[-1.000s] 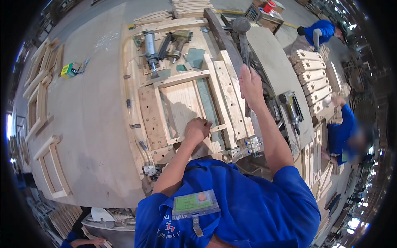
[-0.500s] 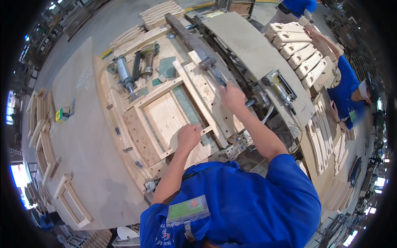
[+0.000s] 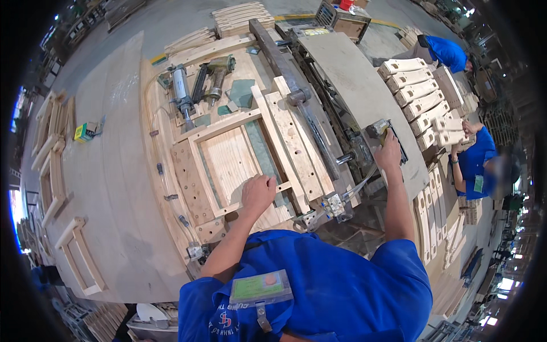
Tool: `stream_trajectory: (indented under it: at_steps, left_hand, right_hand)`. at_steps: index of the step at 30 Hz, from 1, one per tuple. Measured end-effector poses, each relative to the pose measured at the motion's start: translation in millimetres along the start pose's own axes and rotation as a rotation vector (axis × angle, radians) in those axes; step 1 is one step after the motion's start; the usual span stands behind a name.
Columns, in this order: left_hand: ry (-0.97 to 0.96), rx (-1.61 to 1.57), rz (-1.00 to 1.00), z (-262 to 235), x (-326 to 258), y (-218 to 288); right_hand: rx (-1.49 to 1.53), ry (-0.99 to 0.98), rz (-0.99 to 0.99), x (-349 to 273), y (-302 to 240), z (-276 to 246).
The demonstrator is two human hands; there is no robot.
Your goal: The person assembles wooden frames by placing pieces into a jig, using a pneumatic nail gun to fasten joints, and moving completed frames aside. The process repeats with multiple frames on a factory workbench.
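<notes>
My right hand is closed around the grip of a nail gun lying on the board at the right. My left hand is curled into a loose fist at the lower rail of a wooden frame; whatever its fingers hold, if anything, is hidden. The frame lies in a wooden jig, with a pale panel inside it. Between my hands, along a dark metal bar, a hammer rests with its round head pointing away from me.
Two air tools, a silver cylinder and a second nail gun, lie beyond the frame. A small green-yellow box and wooden frames are on the left table. Stacked wooden parts stand right, where a co-worker handles some.
My right hand has let go of the hammer, moved right and taken hold of the nail gun. My left hand stays at the frame. The view has shifted slightly.
</notes>
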State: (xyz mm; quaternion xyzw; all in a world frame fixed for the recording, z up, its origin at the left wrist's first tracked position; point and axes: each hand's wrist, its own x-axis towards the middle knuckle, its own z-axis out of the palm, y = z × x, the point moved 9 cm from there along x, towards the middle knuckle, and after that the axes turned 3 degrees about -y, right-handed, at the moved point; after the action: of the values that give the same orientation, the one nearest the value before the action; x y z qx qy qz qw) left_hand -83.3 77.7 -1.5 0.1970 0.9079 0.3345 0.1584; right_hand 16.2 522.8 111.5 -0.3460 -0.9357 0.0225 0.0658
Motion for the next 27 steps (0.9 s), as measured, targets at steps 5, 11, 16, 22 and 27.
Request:
stream_trajectory:
  at_steps: [5, 11, 16, 22, 27]
  left_hand:
    - [0.214, -0.154, 0.138, -21.8, -15.4, 10.8]
    - [0.039, -0.486, 0.184, -12.6, -50.1, 57.1]
    - [-0.428, -0.891, 0.118, 51.8, -67.8, 89.0]
    - [-0.664, -0.783, -0.150, 113.9, -71.7, 49.2]
    - [-0.504, -0.772, -0.245, 115.1, -63.0, 25.8]
  right_hand:
    - [0.156, -0.260, 0.003, -10.8, -1.1, -25.7]
    - [0.804, -0.560, 0.141, -102.3, -89.3, -79.1]
    - [0.863, -0.715, 0.058, -181.3, -151.2, -48.6]
    - [0.663, -0.753, -0.038, -229.8, -165.1, 34.7]
    - [0.682, -0.713, -0.045, -220.9, -193.2, 38.1]
